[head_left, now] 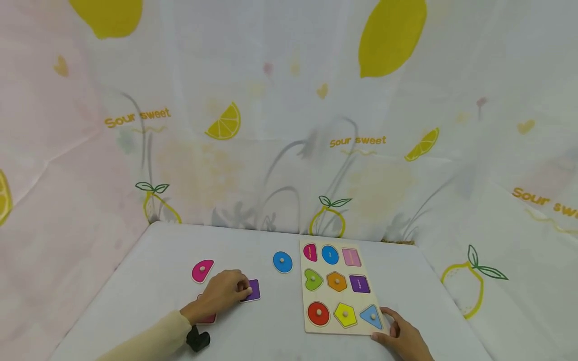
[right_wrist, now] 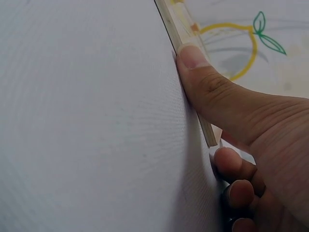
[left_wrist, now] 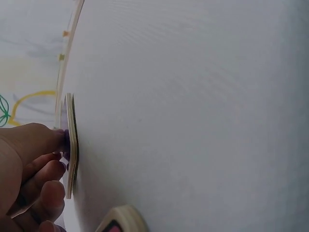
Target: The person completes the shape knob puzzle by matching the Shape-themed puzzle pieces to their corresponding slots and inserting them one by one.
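Observation:
My left hand (head_left: pixel 223 291) pinches the knob of a purple square puzzle piece (head_left: pixel 255 290). In the left wrist view the piece (left_wrist: pixel 71 145) is seen edge-on, with thumb and finger at its knob. At the wooden puzzle board (head_left: pixel 331 296), my right hand (head_left: pixel 402 333) grips the near right corner between thumb and fingers; the right wrist view shows the thumb (right_wrist: pixel 198 63) against the board's edge. Knobbed pieces fill several slots: a green heart, orange hexagon, red circle, yellow pentagon and blue triangle. Four-sided purple (head_left: pixel 359 284) and pink slots show without knobs, as do the semicircle and oval slots.
A pink semicircle piece (head_left: pixel 202 271) lies left of my left hand, and a blue oval piece (head_left: pixel 282 261) lies beyond it. Another dark pink piece (head_left: pixel 208 319) is partly hidden under the left wrist. A printed lemon cloth (head_left: pixel 280 125) hangs behind the white table (head_left: pixel 266 331).

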### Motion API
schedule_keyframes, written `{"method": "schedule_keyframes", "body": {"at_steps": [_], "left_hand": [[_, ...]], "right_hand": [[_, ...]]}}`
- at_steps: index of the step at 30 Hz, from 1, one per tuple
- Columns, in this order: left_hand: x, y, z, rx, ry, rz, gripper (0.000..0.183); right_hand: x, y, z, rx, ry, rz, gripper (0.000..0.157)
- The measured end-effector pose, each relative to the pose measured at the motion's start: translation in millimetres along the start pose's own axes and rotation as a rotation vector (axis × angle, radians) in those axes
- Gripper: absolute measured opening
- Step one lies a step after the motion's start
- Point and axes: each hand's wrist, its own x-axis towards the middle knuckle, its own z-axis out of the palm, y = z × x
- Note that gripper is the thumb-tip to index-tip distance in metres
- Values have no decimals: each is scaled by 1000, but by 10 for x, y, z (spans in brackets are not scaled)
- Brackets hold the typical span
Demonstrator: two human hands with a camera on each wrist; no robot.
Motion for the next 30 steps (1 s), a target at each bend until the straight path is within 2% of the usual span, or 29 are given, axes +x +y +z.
{"method": "schedule_keyframes", "body": {"at_steps": [6,14,30], "left_hand": [[57,54,-46,-38,-2,38,10],[109,106,-102,-70,-29,49,9],[232,150,-28,-101,-57,80,9]], "right_hand": [[-10,5,-18,-4,12,-3,100],[-4,-22,-4,8,0,3,98],[-2,-10,16,1,16,5,98]]}}
